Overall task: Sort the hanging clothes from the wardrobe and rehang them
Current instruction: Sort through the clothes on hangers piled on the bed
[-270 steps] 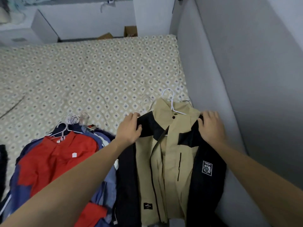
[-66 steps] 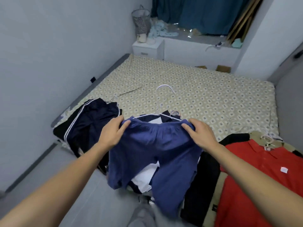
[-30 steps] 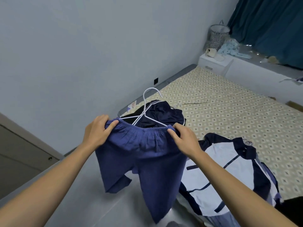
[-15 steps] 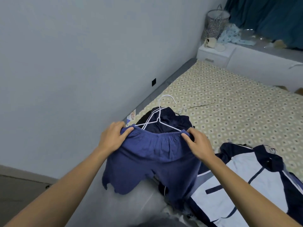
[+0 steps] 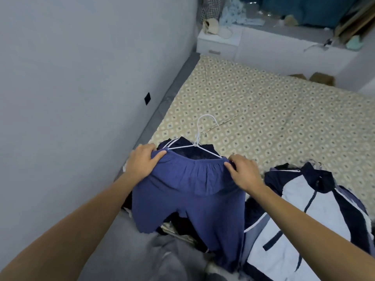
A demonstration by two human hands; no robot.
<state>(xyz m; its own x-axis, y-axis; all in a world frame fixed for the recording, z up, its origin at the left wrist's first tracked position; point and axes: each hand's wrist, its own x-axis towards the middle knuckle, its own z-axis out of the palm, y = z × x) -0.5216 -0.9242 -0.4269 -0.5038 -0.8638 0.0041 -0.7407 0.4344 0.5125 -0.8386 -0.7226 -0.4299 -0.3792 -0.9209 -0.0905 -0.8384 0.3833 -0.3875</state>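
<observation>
Setting: we note a bed with a beige diamond-patterned cover [image 5: 274,122] set against a pale grey wall [image 5: 71,78].
Item in hand: blue cotton shorts with an elastic waistband [image 5: 188,191] on a thin white wire hanger [image 5: 197,138], held up over a dark navy garment with white stripes [image 5: 182,144] near the wall.
Left hand [image 5: 143,162]: fingers curled, pinching the waistband's left end.
Right hand [image 5: 244,172]: fingers curled, gripping the right end.
Sorted so far: we see a navy-and-white zip jacket [image 5: 312,216] lying to the right.
Progress: we judge sorting only partly complete; rehanging in the wardrobe not yet begun.
</observation>
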